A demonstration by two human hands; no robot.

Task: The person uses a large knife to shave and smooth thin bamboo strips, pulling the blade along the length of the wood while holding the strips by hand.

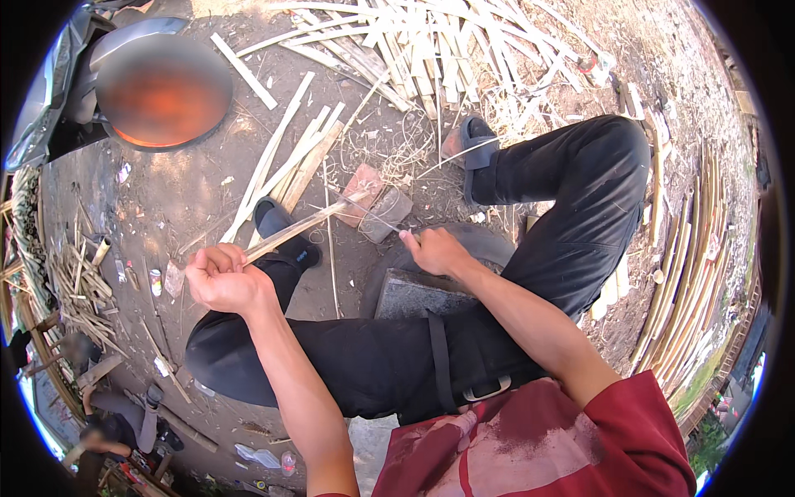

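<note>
Wood pile (pixel 87 286): short pale pieces on the ground at the far left.
Other person (pixel 124 422): at the lower left, too small to tell the handwork.
Round thing (pixel 164 91): orange with a dark rim, blurred.
Left hand (pixel 224 277): fingers curled tightly around the near end of the strip.
Strip (pixel 302 226): pale, slanting from the left hand across the left shoe (pixel 270 217), its far end over the bricks; contact there cannot be told.
Bricks (pixel 360 190): one reddish, one greyer, side by side on the ground.
Strip heap (pixel 431 50): loose pale lengths at the top.
Right hand (pixel 437 248): narrow grip on a thin piece (pixel 383 222) reaching toward the strip's far end; its kind cannot be told.
Right shoe (pixel 479 161): dark, beyond the right hand.
Poles (pixel 683 265): long, lying together at the right.
</note>
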